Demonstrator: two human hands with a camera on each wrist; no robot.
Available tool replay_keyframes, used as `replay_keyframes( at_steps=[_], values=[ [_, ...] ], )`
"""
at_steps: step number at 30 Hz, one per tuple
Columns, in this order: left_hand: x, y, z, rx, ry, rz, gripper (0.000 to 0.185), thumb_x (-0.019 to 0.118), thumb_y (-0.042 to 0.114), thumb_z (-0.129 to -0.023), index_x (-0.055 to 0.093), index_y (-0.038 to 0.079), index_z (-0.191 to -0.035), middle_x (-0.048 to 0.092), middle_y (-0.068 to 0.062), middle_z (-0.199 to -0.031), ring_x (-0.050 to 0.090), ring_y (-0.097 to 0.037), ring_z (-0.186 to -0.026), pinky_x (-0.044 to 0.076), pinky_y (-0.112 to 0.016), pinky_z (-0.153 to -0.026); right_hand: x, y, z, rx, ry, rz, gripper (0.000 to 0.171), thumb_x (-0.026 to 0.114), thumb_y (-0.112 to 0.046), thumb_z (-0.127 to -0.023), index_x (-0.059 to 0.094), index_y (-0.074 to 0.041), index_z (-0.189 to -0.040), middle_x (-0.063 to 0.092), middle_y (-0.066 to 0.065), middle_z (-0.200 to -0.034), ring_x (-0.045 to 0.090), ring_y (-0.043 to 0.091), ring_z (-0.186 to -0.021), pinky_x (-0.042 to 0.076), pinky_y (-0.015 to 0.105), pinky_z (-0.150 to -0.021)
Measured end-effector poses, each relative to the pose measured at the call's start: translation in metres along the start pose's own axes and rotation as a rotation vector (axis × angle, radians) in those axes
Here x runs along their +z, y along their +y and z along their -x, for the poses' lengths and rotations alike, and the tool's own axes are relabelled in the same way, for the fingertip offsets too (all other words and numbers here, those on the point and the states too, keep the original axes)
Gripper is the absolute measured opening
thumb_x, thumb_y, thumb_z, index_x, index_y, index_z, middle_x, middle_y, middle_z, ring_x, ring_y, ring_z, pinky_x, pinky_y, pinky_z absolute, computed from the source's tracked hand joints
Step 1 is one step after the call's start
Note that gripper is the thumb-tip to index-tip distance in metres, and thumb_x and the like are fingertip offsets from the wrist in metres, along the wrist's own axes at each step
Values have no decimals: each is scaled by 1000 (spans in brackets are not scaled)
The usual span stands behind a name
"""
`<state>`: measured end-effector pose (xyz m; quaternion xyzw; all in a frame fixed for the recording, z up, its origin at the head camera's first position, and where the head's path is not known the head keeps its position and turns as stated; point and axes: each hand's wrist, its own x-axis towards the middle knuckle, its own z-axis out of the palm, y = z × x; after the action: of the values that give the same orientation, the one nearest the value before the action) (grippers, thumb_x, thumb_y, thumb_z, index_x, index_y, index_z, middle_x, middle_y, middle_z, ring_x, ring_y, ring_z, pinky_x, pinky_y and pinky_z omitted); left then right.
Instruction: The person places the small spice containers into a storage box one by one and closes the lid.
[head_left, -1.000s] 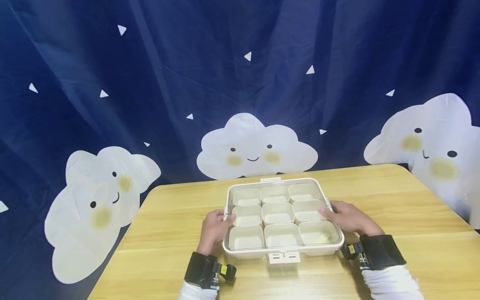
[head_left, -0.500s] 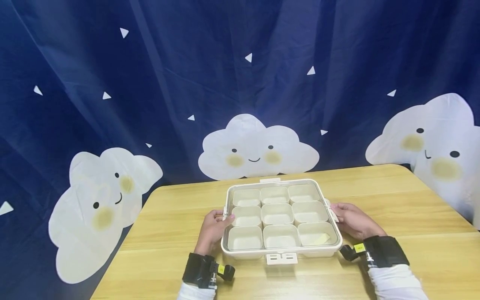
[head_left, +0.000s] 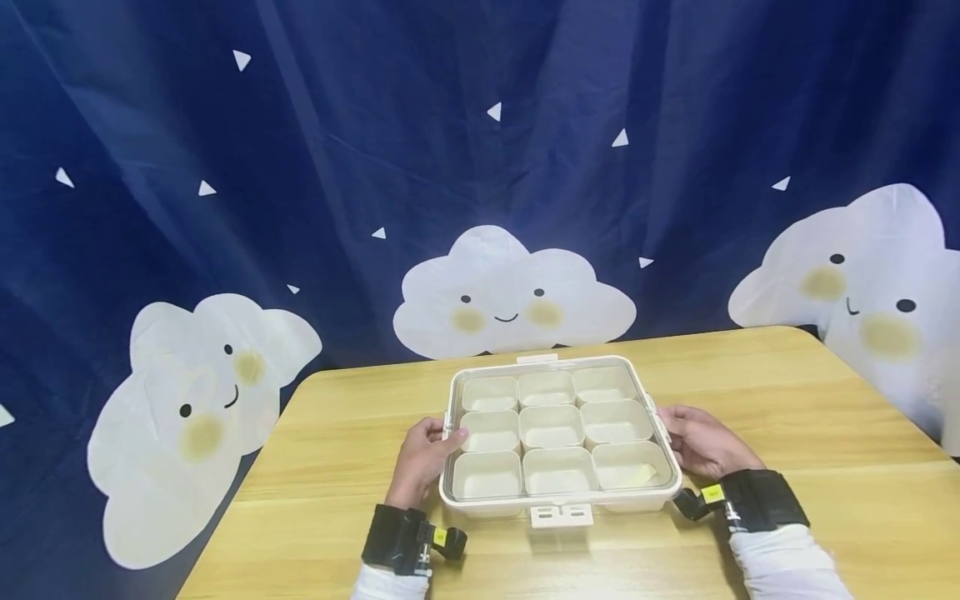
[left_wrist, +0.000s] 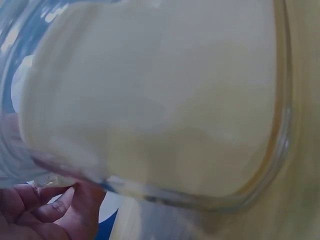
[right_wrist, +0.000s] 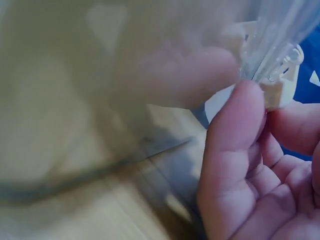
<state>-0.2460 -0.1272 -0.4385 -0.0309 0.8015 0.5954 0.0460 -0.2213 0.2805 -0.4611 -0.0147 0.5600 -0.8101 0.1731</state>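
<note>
Both forearms reach forward, white sleeves, black wrist straps. Left hand (head_left: 424, 461) turned inward, fingers curled, thumb on top. Right hand (head_left: 701, 442) mirrors it, thumb (right_wrist: 232, 127) extended upward, fingers (right_wrist: 295, 127) curled behind.

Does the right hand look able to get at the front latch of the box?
Probably yes: the right hand sits at the box's right side, and the front latch lies uncovered on bare table.

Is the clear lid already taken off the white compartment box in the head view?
No, the clear lid lies on the box, covering all nine compartments.
</note>
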Motion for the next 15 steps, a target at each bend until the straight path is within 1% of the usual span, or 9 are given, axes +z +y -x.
replay_keyframes(
  at_steps=[1, 3, 7, 9, 11, 15],
  values=[
    [-1, 0, 0, -2, 4, -3, 41, 71, 21, -88, 54, -7, -115, 62, -15, -98, 62, -23, -83, 55, -37, -72, 1, 0, -1, -1, -6, -9, 20, 39, -18, -104, 50, -1, -104, 64, 7, -94, 65, 13, -84, 55, 30, -75],
    [-2, -1, 1, -1, 9, -3, 40, 71, 20, -89, 54, -6, -114, 62, -14, -98, 61, -23, -83, 54, -37, -72, 1, 3, -3, -7, -62, -71, 23, 36, -16, -105, 52, 0, -106, 65, 8, -95, 65, 13, -85, 55, 29, -76],
    [-2, -2, 1, -2, 15, 13, 43, 70, 18, -89, 50, -8, -118, 59, -18, -103, 61, -26, -88, 54, -39, -76, -3, 10, -6, -26, -258, -256, 36, 26, -12, -106, 59, 3, -112, 64, 11, -103, 65, 14, -92, 52, 25, -84],
    [-2, -2, 0, -6, 22, 14, 45, 70, 17, -89, 49, -8, -119, 58, -20, -106, 61, -28, -92, 54, -40, -79, -5, 12, -7, -25, -335, -317, 40, 24, -11, -106, 61, 3, -114, 65, 13, -106, 65, 15, -96, 51, 25, -87],
    [-2, -1, 0, -11, 28, 11, 47, 70, 18, -89, 48, -9, -120, 57, -21, -109, 61, -29, -94, 54, -42, -80, -5, 13, -8, -23, -368, -342, 40, 25, -11, -106, 62, 4, -115, 65, 13, -108, 65, 15, -99, 50, 25, -89],
    [-1, 2, 0, -21, 38, 7, 47, 71, 18, -88, 49, -9, -120, 57, -21, -110, 61, -29, -95, 54, -42, -80, -6, 11, -9, -20, -389, -351, 39, 27, -12, -106, 62, 3, -115, 66, 12, -108, 65, 15, -98, 50, 25, -89]
  ],
)
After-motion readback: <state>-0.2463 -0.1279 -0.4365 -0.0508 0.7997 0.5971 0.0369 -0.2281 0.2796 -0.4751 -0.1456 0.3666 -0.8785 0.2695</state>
